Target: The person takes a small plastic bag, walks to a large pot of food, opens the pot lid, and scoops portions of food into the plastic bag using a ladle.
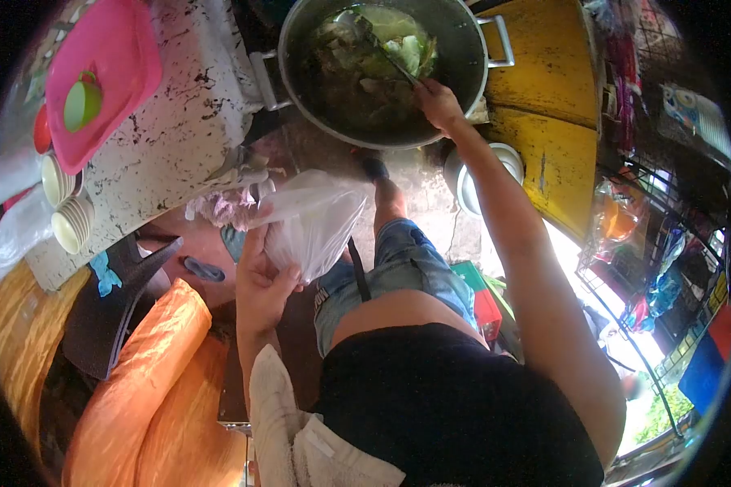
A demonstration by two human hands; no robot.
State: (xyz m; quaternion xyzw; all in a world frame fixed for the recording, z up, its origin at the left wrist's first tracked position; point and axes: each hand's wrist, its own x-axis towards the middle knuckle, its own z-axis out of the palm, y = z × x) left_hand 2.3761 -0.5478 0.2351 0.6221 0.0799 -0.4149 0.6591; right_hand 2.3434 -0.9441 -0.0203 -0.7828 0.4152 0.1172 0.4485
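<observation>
A large metal pot (pixel 473 61) with two side handles stands at the top of the view. Brothy soup (pixel 365 73) with pale green pieces fills its lower part. Over the pot's near right rim, my right hand (pixel 441 107) is closed around the handle of a ladle (pixel 396 65). The ladle's far end dips into the soup, so its bowl is hard to make out. Lower and to the left, my left hand (pixel 266 280) grips a clear plastic bag (pixel 317 215) by its side. The bag hangs spread out; its contents, if any, cannot be made out.
A worn white counter (pixel 183 122) at left carries a pink tray (pixel 122 49) with a green cup (pixel 83 104), plus stacked paper cups (pixel 71 226). Yellow boards (pixel 536 154) flank the pot at right. Below them sits a white basin (pixel 508 158). Wire racks (pixel 633 333) hang far right.
</observation>
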